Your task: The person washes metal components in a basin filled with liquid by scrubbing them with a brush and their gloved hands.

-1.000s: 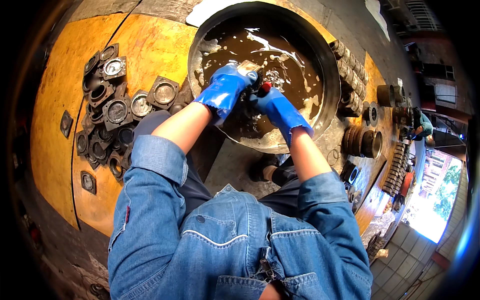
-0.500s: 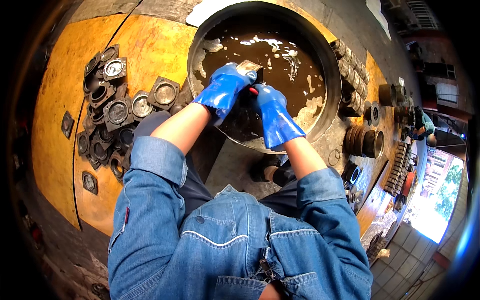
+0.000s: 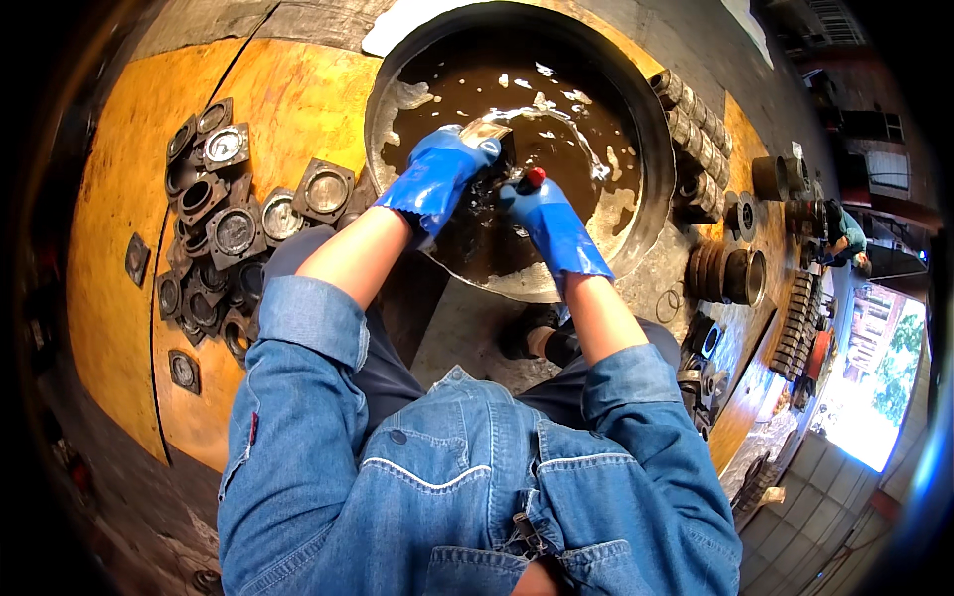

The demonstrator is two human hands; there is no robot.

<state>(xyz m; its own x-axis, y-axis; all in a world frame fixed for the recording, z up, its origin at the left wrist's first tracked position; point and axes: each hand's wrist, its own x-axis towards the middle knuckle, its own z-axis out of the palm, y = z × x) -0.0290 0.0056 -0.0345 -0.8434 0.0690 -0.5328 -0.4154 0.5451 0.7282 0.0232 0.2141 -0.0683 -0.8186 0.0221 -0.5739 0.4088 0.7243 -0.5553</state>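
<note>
Over a large round basin [image 3: 653, 149] of dark brown, foam-flecked liquid [image 3: 497, 74], both my hands are in blue rubber gloves. My left hand [image 3: 437, 184] is closed around a square-edged metal part [image 3: 485, 132], tilted up above the liquid. Close by, my right hand [image 3: 549, 221] grips a tool with a red handle end [image 3: 537, 176]; its working end is hidden. Dark wet splashing shows between the two gloves. To the left lies a heap of similar square flanged metal parts [image 3: 235, 231] with round openings.
Yellow-stained boards [image 3: 119, 328] carry the heap; two square parts lie apart from it. Right of the basin are stacked cylindrical metal parts [image 3: 696, 134], dark rings [image 3: 730, 275] and a row of small parts [image 3: 795, 323]. Another person [image 3: 847, 238] is at the far right.
My right hand has moved slightly right, away from the left hand, and the red handle end now points up more visibly. The liquid's foam has swirled into a curved streak.
</note>
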